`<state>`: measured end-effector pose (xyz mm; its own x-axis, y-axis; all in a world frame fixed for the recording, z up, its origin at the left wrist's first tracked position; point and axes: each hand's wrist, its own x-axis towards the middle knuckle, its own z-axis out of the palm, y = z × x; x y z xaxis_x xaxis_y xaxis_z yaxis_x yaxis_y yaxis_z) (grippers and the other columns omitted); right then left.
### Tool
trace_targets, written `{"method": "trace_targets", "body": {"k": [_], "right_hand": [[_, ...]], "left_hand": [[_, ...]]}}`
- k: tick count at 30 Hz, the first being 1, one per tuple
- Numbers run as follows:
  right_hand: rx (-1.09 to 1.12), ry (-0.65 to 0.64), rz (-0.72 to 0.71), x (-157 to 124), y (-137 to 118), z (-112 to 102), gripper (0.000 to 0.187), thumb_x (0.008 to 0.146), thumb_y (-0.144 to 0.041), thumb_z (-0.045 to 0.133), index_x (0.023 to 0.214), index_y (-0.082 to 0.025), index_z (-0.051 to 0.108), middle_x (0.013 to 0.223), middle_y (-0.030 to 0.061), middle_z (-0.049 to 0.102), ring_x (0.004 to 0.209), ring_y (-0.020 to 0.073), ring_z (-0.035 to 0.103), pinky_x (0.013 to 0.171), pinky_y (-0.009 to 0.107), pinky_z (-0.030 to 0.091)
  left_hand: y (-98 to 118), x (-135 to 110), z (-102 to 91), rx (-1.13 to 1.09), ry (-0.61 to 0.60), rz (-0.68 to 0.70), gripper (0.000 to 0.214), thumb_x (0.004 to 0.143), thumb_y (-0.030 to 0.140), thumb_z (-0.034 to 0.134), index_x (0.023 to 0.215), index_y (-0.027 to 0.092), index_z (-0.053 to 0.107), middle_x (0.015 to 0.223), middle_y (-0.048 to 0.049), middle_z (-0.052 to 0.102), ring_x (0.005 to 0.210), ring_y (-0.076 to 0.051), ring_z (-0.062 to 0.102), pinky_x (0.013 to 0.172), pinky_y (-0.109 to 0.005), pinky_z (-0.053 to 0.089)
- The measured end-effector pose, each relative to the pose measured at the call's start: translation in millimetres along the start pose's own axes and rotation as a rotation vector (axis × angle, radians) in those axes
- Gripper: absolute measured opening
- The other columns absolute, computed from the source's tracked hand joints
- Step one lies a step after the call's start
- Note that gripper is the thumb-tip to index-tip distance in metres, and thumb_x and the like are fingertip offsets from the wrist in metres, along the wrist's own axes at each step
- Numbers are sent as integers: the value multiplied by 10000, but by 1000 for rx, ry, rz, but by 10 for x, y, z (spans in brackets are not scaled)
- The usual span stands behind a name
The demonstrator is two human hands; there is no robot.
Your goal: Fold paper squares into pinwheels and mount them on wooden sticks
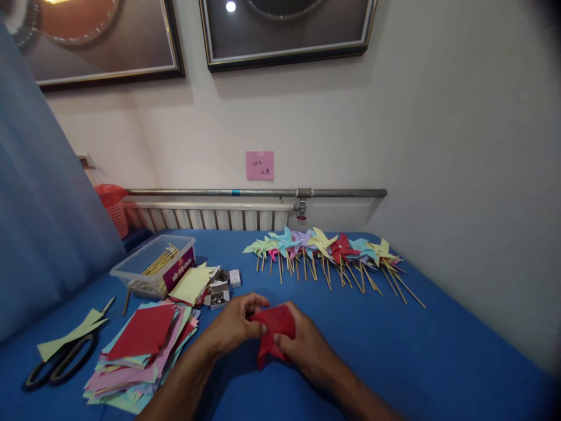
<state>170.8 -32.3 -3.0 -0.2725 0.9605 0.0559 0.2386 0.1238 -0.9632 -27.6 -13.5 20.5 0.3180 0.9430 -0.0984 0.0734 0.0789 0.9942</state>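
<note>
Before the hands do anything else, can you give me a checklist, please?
1. Both hands on the red paper: ok, left hand and right hand hold it.
2. Red paper's folds neat: cannot tell, fingers cover some.
3. Sticks in the plastic box: ok.
4. Scissors uncovered: not ok, pale paper lies over them.
5. Pinwheels away from the hands: ok, towards the table's far side.

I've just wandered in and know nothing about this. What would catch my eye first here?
Probably the bright cluster of paper pinwheels on sticks, lying along the far side of the blue table. Next, front and centre, the left hand and right hand hold a folded or bent red paper between them. Off to the left sit a loose, multicoloured paper stack and black-handled scissors.
</note>
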Motion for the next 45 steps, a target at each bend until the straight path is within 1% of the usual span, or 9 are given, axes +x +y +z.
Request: {"method": "trace_targets", "body": {"k": [5,17,20,23,26,28,31,36,45], "right_hand": [[-75,-6,-21,-11,-34,-13,276,742,-132,638,1004,-219,634,798,-46,667,714,157,585,662,263,427],[-14,7,8,8,30,7,213,752,-163,690,947,-221,627,772,-54,645,694,150,567,640,260,424],[208,12,18,50,74,-17,248,782,-334,791,941,-221,637,804,-31,677,715,165,605,661,271,457],[495,75,23,64,65,-52,485,830,-640,806,1017,-213,672,866,18,731,752,195,663,727,308,513],[655,97,-3,47,40,-30,615,841,-761,779,1114,-215,704,1049,89,783,939,251,727,869,366,567],[661,48,-31,56,77,37,664,801,-745,830,1194,-221,719,1196,130,785,1098,298,734,950,409,576],[612,4,-87,125,244,182,776,666,-715,927,1244,-238,726,1193,137,798,1116,330,745,984,452,584],[555,189,-50,220,478,293,655,686,-636,915,1167,-222,750,1150,124,830,1063,325,765,985,457,589],[494,325,44,233,474,251,455,683,-530,855,1001,-213,784,932,72,842,825,272,748,787,374,587]], "left_hand": [[14,-35,88,18,-96,-7,360,584,157,703,943,174,699,778,33,673,625,-103,528,612,-239,377],[40,-48,141,18,-65,-15,325,583,129,667,902,187,691,759,42,675,622,-109,541,610,-238,393],[23,-10,140,-66,-10,-7,316,550,119,698,861,174,706,736,28,689,621,-113,561,622,-237,421],[-39,55,133,-219,117,40,350,510,129,782,856,155,736,742,-11,733,637,-130,606,644,-242,458],[-128,122,141,-374,241,94,360,506,167,849,850,149,744,769,-50,775,654,-154,652,667,-254,493],[-176,155,166,-428,298,98,362,519,192,862,861,143,752,781,-64,791,662,-163,670,679,-261,508],[-211,180,237,-465,366,86,376,514,221,870,862,142,751,769,-62,795,634,-156,659,651,-255,496],[-183,168,380,-447,424,85,390,487,221,880,841,138,740,721,-22,757,608,-130,614,623,-237,475],[-128,127,519,-484,427,97,382,485,206,889,830,146,737,728,-12,750,630,-126,616,648,-235,489]]}}
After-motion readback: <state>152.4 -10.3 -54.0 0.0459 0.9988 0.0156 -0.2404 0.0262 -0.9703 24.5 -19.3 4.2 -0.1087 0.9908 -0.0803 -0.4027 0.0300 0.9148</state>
